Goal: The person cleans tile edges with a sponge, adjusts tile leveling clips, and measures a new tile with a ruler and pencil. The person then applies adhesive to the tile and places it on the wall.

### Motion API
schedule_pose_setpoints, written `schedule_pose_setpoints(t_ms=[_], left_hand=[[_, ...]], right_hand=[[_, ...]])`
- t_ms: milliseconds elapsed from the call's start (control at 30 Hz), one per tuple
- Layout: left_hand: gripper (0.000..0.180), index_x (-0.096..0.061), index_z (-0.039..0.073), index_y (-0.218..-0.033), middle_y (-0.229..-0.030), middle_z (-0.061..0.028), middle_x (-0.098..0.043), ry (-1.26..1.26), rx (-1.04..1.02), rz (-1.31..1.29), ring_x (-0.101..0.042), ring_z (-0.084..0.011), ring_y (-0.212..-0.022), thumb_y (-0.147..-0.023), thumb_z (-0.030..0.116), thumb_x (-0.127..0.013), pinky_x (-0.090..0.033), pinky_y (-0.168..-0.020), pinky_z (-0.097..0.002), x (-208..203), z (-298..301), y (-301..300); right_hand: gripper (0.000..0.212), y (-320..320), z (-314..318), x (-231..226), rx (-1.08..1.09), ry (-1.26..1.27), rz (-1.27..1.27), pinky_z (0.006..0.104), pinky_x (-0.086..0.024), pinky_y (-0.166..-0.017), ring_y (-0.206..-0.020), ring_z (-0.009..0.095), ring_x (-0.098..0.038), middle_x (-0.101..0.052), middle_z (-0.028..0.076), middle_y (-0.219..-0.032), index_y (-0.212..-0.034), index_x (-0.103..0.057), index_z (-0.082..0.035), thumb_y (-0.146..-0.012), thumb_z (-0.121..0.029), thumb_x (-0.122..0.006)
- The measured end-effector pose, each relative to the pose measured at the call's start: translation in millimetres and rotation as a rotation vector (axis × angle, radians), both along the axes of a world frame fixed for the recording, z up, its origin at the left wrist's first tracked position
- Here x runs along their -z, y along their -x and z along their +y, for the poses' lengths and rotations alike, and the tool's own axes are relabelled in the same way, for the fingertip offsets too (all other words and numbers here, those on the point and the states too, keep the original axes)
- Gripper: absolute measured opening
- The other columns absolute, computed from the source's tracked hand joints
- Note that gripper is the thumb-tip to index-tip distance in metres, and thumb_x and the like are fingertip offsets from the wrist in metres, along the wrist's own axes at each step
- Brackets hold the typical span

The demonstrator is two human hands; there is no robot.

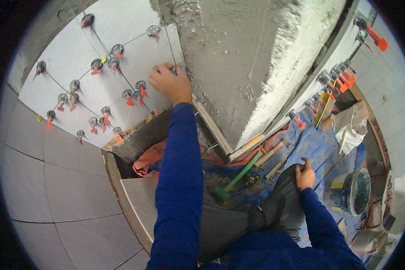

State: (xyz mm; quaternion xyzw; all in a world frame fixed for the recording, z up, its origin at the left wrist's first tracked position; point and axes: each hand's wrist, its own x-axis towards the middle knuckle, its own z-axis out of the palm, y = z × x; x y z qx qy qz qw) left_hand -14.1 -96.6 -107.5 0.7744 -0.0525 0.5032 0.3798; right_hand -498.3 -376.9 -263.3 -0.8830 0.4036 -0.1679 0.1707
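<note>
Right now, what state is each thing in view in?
White wall tiles: mounted in a grid.
Levelling clips: standing in the joints.
Left hand: fingers bent at the tiles, grip unclear.
Right hand: resting at the trouser knee.
Middle wall face: coated grey, untiled.
Bucket: open, no lid.
Blue sheet: spread, wrinkled, stained.
Green-handled tool: lying down.
White bag: crumpled.

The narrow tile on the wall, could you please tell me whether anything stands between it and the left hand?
Nothing visible does: the left hand seems to touch the lower part of the narrow tile. The nearest clip sits to its left.
</note>
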Motion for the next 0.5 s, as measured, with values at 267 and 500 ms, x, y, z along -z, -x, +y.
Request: schedule_pose_setpoints(t_ms=[267,500], left_hand=[[0.048,-0.059,0.009,-0.089,-0.083,-0.0101,-0.066,-0.012,-0.056,0.176,-0.066,-0.0345,-0.076,-0.076,0.042,-0.090,-0.048,-0.067,-0.0476,-62.6,30.9,-0.5],[0.052,-0.060,0.009,-0.086,-0.087,-0.0118,-0.069,-0.258,-0.124,0.238,-0.068,-0.0377,-0.083,-0.072,0.047,-0.092,-0.050,-0.072,-0.0489,-61.6,40.7,11.0]], right_hand=[[0.043,-6.5,3.7,-2.3,-0.004,-0.039,-0.004,0.0507,-0.054,-0.075,-0.080,0.040,-0.071,-0.073,0.018,-0.085,-0.133,-0.062,-0.011,-0.093,-0.024,-0.067],[0.043,-13.1,6.6,-1.3,-0.027,-0.097,-0.040,0.0493,-0.055,-0.073,-0.080,0.038,-0.072,-0.074,0.017,-0.087,-0.133,-0.062,-0.013,-0.093,-0.024,-0.069]])
